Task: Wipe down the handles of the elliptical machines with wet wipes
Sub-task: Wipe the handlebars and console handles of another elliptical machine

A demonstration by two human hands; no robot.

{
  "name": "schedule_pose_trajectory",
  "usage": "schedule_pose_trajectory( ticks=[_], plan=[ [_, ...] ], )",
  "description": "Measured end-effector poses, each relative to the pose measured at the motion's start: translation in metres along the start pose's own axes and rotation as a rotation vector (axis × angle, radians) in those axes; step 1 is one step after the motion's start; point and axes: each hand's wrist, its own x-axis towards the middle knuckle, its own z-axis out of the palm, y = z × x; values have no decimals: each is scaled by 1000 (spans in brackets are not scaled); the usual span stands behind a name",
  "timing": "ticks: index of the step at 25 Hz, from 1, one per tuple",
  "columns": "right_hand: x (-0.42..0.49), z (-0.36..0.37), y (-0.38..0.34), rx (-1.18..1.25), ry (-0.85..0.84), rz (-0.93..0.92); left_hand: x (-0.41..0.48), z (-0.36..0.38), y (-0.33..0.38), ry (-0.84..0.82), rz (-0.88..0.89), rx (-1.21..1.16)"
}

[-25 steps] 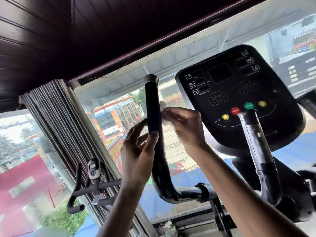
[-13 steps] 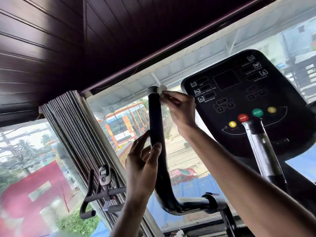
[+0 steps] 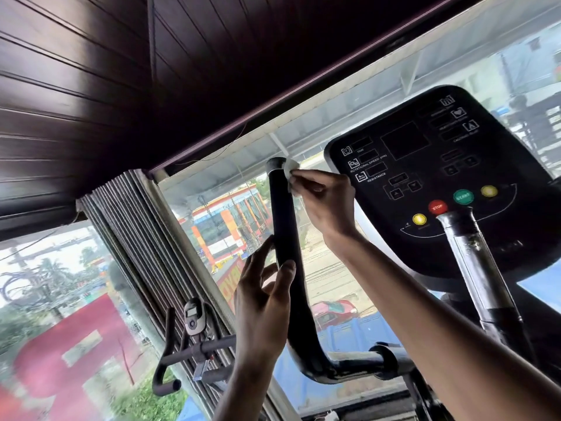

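Your right hand (image 3: 324, 202) has climbed from the middle of the left handle (image 3: 283, 226) to its top over the last second, carrying the wet wipe (image 3: 290, 170) with it, while your left hand (image 3: 261, 305) has stayed low on the same bar. The right hand now pinches the wipe between thumb and fingertips and presses it to the right side of the handle, just under the end cap (image 3: 275, 162). The left hand holds the bar loosely lower down, thumb on the near face and fingers behind it. To do this stroke well, I judge you should fold the wipe round the tube rather than dab one side, run it over the cap, then draw it down in one firm pull, turning your wrist so the far face is covered too. Keep the left hand braced so the bar does not swing, and shift it once the wipe reaches it, since the patch under it cannot be reached while you hold there. The right handle (image 3: 473, 268), standing in front of the console (image 3: 440, 165), is well apart from both hands and likely comes next.
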Motion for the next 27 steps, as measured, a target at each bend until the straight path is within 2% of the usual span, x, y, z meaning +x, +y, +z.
schedule_pose_trajectory(
  ticks=[6, 9, 16, 21, 24, 27],
  plan=[
    [-71, -34, -13, 40, -96, 118, -40, 12, -14, 27, -32, -110],
    [-110, -52, -21, 2, -133, 118, -60, 13, -17, 55, -27, -178],
    [-197, -94, -30, -115, -249, 113, -93, 6, -26, 88, -49, -176],
    [-244, -113, -11, -488, -164, -230, -110, 14, -28, 141, -48, -226],
    [-252, -127, 24, -676, -202, -199, -118, 19, -35, 191, -23, -187],
    [-252, -127, 29, -654, -168, -115, -124, 22, -42, 245, -7, -139]
  ],
)
